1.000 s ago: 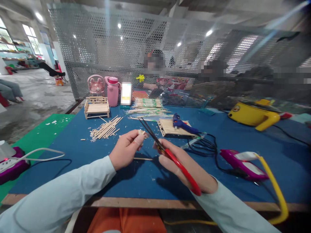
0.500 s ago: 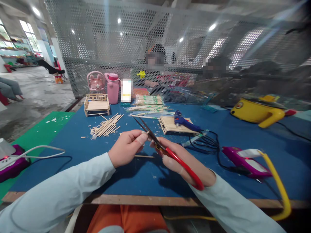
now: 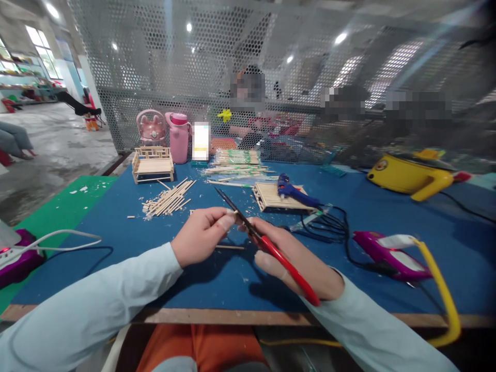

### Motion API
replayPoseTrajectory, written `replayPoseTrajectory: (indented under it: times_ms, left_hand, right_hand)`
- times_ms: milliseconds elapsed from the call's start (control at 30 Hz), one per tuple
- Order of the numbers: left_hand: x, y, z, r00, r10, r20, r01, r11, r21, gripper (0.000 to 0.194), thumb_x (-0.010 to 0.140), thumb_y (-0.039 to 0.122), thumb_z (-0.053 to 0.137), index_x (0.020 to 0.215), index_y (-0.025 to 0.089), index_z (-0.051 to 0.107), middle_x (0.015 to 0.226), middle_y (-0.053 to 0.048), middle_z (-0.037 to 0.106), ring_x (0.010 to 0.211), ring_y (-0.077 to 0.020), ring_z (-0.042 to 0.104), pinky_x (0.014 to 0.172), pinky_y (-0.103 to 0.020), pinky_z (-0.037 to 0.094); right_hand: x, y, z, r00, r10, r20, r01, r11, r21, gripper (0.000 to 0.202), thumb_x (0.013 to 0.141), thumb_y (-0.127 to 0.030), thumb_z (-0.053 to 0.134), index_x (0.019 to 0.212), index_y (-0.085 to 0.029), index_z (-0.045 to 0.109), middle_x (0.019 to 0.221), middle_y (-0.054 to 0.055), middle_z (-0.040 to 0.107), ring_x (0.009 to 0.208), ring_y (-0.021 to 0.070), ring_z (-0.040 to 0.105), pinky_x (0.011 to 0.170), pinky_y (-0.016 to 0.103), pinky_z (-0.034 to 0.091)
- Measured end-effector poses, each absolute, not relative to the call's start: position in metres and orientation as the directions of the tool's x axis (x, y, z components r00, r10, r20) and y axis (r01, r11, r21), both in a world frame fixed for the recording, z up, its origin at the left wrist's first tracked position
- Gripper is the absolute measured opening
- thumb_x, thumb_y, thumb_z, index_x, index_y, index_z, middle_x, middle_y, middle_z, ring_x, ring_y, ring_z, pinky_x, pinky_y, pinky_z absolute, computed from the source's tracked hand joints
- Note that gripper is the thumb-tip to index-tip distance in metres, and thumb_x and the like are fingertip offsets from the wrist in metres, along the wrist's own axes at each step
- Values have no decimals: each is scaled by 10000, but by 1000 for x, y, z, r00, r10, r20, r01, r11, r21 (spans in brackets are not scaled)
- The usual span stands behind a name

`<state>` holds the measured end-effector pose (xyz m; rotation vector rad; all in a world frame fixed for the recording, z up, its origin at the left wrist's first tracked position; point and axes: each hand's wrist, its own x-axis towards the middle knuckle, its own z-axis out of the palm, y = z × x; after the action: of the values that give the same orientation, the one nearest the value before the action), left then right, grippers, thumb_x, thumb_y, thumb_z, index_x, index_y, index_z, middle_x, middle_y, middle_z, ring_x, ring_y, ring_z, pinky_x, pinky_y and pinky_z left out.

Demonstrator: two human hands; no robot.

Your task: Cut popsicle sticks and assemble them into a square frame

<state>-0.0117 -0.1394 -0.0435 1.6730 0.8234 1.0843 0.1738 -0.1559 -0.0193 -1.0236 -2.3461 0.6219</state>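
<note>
Over the blue tabletop, my left hand pinches a thin wooden stick, of which only a short end shows at the fingertips. My right hand is wrapped round red-handled scissors. Their dark blades point up and left, nearly together, right beside the stick end at my left fingertips. Another wooden stick lies on the table beneath my hands. Left of them is a loose pile of cut sticks. A blue glue gun rests on a flat stick-built panel.
A small stick-built bench, a pink bottle and a phone stand at the back, near bundled sticks. Power strips, black cables and a yellow pot occupy the right. Behind a perforated metal screen sits a person.
The scissor blades have swung closer together, and the red handles have closed with them. My left hand stays nearly in place, still pinching the stick.
</note>
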Motion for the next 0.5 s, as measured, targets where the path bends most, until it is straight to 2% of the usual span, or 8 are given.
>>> replayPoseTrajectory:
  times_ms: [233, 367, 500]
  left_hand:
    - [-14, -140, -40, 360, 877, 319, 113, -380, 918, 309, 840, 358, 433, 768, 145, 644, 524, 35, 381, 477, -76, 283, 486, -201, 266]
    - [-14, -140, -40, 376, 869, 323, 134, -395, 909, 332, 851, 384, 424, 713, 137, 600, 529, 42, 352, 489, -74, 282, 484, -200, 257]
    - [-14, -135, -44, 374, 874, 311, 93, -369, 925, 370, 857, 433, 416, 776, 126, 606, 528, 49, 338, 489, -68, 283, 471, -193, 245]
  right_hand:
    - [167, -158, -22, -506, 817, 278, 651, 573, -498, 159, 816, -351, 486, 785, -195, 486, 641, -24, 494, 565, 112, 426, 567, 230, 378]
    - [166, -158, -28, -470, 834, 288, 658, 549, -516, 195, 841, -345, 454, 728, -191, 494, 587, -26, 504, 524, 106, 429, 546, 233, 365]
    - [164, -159, -28, -466, 841, 274, 629, 533, -566, 231, 853, -379, 421, 781, -179, 513, 601, -19, 520, 543, 114, 444, 543, 238, 370]
